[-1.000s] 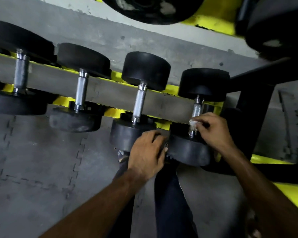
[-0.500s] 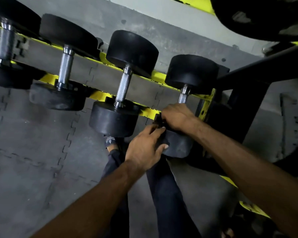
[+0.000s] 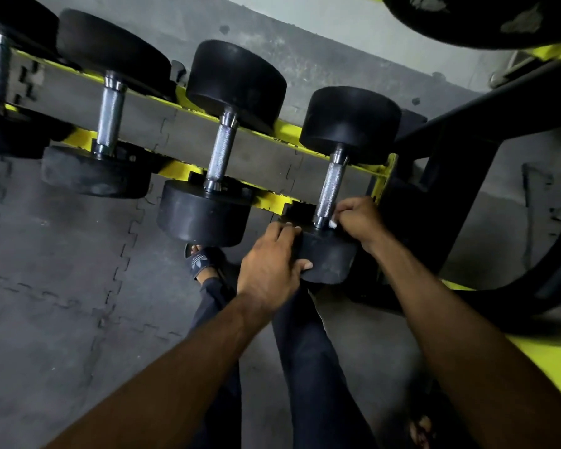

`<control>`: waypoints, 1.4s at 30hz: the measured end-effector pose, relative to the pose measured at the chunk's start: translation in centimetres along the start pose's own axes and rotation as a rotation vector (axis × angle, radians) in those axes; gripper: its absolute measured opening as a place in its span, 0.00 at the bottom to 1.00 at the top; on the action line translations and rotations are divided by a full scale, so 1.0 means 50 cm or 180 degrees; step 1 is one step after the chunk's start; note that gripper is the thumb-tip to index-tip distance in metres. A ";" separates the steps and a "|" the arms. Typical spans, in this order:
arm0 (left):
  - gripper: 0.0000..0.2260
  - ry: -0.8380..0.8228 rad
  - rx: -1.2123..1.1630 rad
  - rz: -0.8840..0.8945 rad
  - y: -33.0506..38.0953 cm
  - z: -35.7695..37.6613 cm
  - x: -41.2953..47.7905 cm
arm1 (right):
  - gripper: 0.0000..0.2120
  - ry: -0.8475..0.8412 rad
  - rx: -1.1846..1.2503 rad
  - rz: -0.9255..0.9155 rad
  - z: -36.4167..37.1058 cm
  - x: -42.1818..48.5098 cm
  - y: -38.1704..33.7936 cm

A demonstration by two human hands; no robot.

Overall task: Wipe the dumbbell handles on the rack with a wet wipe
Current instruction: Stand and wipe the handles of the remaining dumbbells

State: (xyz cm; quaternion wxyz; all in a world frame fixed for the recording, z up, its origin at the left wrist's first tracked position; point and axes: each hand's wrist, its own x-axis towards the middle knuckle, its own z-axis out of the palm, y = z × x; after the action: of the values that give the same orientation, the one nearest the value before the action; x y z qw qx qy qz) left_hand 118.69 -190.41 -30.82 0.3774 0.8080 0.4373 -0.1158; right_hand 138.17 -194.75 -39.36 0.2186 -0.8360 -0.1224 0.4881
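Several black dumbbells lie across a yellow rack rail [image 3: 272, 199]. The rightmost dumbbell has a knurled steel handle [image 3: 331, 183] and a near black head [image 3: 331, 257]. My left hand [image 3: 269, 270] grips the left side of that near head, thumb on its front face. My right hand [image 3: 358, 218] pinches a small white wet wipe [image 3: 332, 224] against the base of the handle, just above the near head. Most of the wipe is hidden in my fingers.
A second dumbbell [image 3: 221, 157] sits just left, a third [image 3: 109, 124] further left. A black rack upright [image 3: 467, 189] stands at the right. A large black weight [image 3: 480, 17] hangs overhead top right. My legs and a sandalled foot [image 3: 204, 257] are below on grey floor mats.
My right hand has shifted from over the top of the handle's base to its right side, so most of the handle now shows. The view moved closer. My left hand keeps its hold.
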 end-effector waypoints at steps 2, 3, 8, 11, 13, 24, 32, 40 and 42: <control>0.26 -0.0012 0.0074 0.0021 -0.001 -0.003 0.005 | 0.14 -0.0373 -0.0019 0.0038 -0.002 0.006 -0.020; 0.25 -0.0039 0.0092 0.0030 -0.001 -0.005 0.007 | 0.15 -0.0596 -0.0052 0.0060 -0.006 0.008 -0.027; 0.24 -0.0116 0.0177 0.0124 -0.003 -0.013 0.009 | 0.09 -0.1305 0.0059 0.0234 -0.054 0.012 -0.023; 0.23 -0.0071 0.0145 0.0192 -0.002 -0.012 0.004 | 0.10 -0.0713 0.0003 -0.0004 -0.071 -0.025 -0.008; 0.22 -0.0054 0.0132 0.0217 -0.002 -0.010 0.001 | 0.10 -0.0340 0.0023 -0.0458 -0.063 -0.051 -0.001; 0.19 -0.0110 0.0195 0.0143 -0.001 -0.021 0.025 | 0.04 0.0325 -0.0995 -0.2272 -0.037 -0.026 -0.024; 0.19 -0.0045 0.0109 0.0080 -0.004 -0.010 0.021 | 0.09 0.0635 -0.2544 -0.2590 -0.027 -0.020 -0.092; 0.19 -0.0036 0.0145 0.0112 -0.006 -0.012 0.021 | 0.10 -0.0591 -0.4113 -0.2472 -0.008 -0.030 -0.170; 0.18 -0.0046 0.0135 0.0124 -0.005 -0.012 0.021 | 0.11 0.0179 -0.3590 -0.2513 -0.027 -0.022 -0.156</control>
State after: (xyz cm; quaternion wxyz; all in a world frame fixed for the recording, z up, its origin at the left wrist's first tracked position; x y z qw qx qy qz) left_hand 119.02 -189.26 -31.06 0.3656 0.8234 0.4162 -0.1234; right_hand 138.87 -188.73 -34.16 -0.0854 -0.7272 -0.6473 0.2119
